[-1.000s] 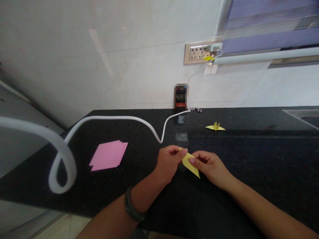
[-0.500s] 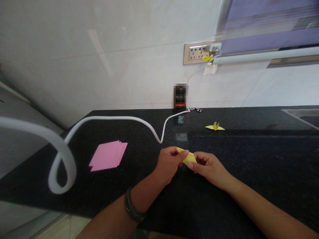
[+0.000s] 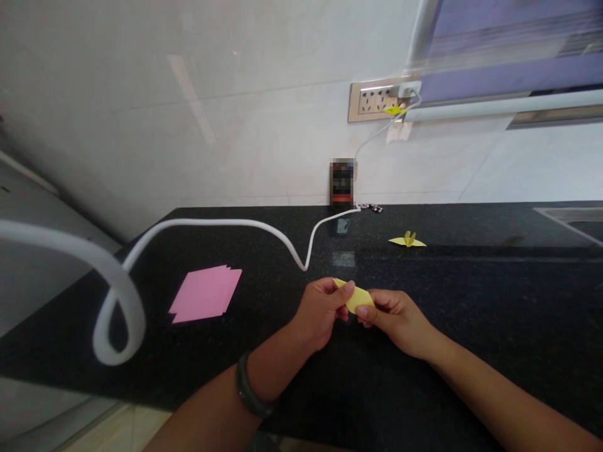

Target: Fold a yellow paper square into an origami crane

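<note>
A small piece of folded yellow paper (image 3: 360, 299) is held between my two hands, just above the dark countertop (image 3: 301, 376). My left hand (image 3: 323, 312) pinches its left end, with the thumb on top. At the right lower edge, my right hand (image 3: 396, 318) grips the same paper between thumb and fingers. The fingers under the paper are partly hidden. Beyond my right hand lies a yellow folded-paper figure (image 3: 407, 240) with pointed ends and upright middle flaps. To the left of my hands is a stack of pink paper sheets (image 3: 205, 294).
A white cable (image 3: 226, 222) loops over the counter's left and back. A phone-like device (image 3: 342, 183), its screen blurred, leans on the wall below a socket panel (image 3: 377, 100). A small yellow item (image 3: 394, 110) sits by the plug. A sink edge (image 3: 570, 220) shows at the right.
My thumbs and the yellow paper have shifted very slightly, and a little more of the paper's face shows between them. Both hands keep their hold; the other things lie as before.
</note>
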Available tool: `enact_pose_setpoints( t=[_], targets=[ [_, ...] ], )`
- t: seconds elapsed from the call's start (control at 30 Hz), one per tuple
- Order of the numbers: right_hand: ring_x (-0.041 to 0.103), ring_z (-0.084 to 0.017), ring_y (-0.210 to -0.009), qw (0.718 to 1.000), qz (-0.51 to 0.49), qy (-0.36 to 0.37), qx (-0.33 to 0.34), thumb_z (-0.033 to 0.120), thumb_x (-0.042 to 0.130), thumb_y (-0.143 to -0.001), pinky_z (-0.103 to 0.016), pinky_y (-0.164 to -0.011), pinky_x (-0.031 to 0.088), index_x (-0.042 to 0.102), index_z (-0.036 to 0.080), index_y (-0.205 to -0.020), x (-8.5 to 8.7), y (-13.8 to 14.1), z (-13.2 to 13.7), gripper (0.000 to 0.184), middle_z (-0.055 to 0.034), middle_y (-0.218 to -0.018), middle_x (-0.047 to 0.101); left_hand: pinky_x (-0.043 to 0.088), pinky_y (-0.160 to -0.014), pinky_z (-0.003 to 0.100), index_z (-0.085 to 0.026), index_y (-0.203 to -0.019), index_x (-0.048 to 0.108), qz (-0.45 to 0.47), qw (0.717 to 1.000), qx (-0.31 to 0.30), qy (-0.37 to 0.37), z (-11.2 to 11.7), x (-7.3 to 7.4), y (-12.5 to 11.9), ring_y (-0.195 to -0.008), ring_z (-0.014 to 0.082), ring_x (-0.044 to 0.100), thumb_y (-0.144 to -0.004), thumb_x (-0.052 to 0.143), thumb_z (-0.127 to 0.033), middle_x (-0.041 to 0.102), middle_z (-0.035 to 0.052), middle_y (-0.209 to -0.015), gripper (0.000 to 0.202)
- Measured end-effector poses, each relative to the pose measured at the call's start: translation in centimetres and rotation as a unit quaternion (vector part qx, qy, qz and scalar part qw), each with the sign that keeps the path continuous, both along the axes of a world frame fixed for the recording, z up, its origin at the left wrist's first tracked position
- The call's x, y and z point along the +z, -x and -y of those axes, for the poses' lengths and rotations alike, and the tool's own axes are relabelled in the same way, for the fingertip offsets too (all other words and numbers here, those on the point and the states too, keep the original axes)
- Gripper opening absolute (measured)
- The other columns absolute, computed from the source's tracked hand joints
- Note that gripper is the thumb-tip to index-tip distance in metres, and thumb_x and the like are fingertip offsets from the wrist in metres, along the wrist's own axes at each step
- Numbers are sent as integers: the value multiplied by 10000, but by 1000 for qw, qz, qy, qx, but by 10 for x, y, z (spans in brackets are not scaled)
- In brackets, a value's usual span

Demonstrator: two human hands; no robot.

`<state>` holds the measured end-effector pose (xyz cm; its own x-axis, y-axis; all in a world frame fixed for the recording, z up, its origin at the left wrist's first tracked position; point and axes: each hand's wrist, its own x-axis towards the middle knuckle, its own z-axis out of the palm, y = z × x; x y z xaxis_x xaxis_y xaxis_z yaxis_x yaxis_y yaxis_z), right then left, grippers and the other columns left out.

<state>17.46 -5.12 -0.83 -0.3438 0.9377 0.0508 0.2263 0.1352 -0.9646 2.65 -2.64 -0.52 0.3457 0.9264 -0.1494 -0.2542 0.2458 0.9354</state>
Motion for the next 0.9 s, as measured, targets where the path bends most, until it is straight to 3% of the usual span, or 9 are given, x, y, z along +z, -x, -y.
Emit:
enact_pose_setpoints(
  t=[0.3, 0.47, 0.63, 0.9],
  targets=[
    [469, -91, -521, 998, -38, 43, 5, 367, 527, -746, -209, -511, 386, 560, 149, -649, -1, 1, -2, 241, 9, -587, 515, 279, -382, 181, -113, -593, 514, 44, 999, 15, 11, -4, 0, 1, -388, 51, 401, -696, 495, -510, 463, -13, -477, 410],
    [467, -92, -509, 999, -35, 41, -6, 392, 517, -750, -210, -501, 383, 540, 149, -618, -2, 0, -2, 278, 9, -561, 508, 337, -409, 198, -117, -829, 597, 55, 998, -14, 41, -5, 4, 3, -462, 86, 478, -718, 363, -589, 564, 38, -621, 538],
    [465, -89, -510, 998, -38, 42, -18, 393, 516, -752, -216, -505, 389, 537, 152, -640, -6, 0, -3, 266, 4, -595, 521, 374, -475, 202, -109, -764, 615, -39, 998, -25, -50, -2, 4, 4, -515, 86, 491, -635, 606, -407, 586, 38, -645, 325],
    [468, -91, -508, 999, 0, 34, -17, 411, 494, -765, -207, -484, 384, 553, 152, -661, -8, 0, -3, 286, 7, -569, 510, 321, -432, 194, -103, -692, 590, -45, 996, 41, -72, -7, -1, 5, -460, 63, 429, -665, 585, -394, 554, 21, -598, 292]
  ],
)
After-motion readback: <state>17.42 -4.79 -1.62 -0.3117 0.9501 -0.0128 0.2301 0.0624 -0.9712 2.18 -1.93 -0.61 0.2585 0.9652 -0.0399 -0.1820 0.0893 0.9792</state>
